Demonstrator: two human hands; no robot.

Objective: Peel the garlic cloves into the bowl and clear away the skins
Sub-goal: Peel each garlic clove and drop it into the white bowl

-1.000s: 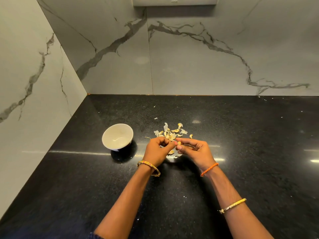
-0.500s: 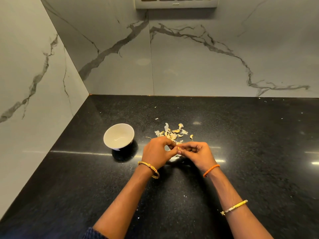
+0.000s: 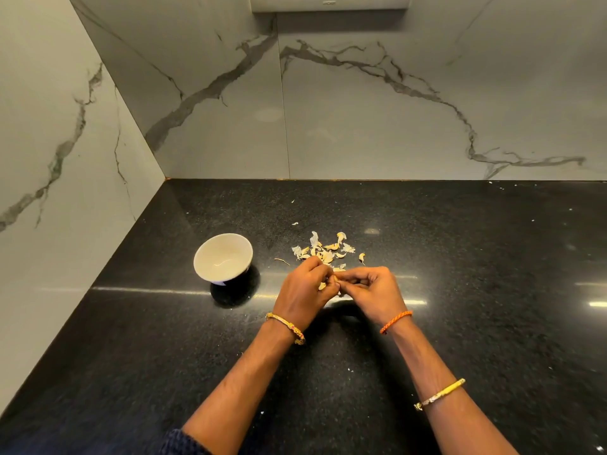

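Note:
My left hand (image 3: 303, 290) and my right hand (image 3: 372, 290) meet fingertip to fingertip just above the black counter, both pinching a small garlic clove (image 3: 335, 280) that is mostly hidden between the fingers. A scrap of pale skin (image 3: 322, 286) hangs under my left fingers. Just beyond the hands lies a loose pile of garlic skins and cloves (image 3: 325, 249). A white bowl (image 3: 223, 257) stands to the left of my left hand; its inside looks bare.
The black stone counter (image 3: 460, 257) runs to a marble back wall and a marble side wall on the left, meeting in a corner behind the bowl. A thin stem (image 3: 281, 261) and small white flecks lie scattered on the counter. A switch panel (image 3: 328, 1) sits high on the back wall.
Both hands drew a little closer together and my right fingers curled in on the clove. The pile and the bowl stayed put.

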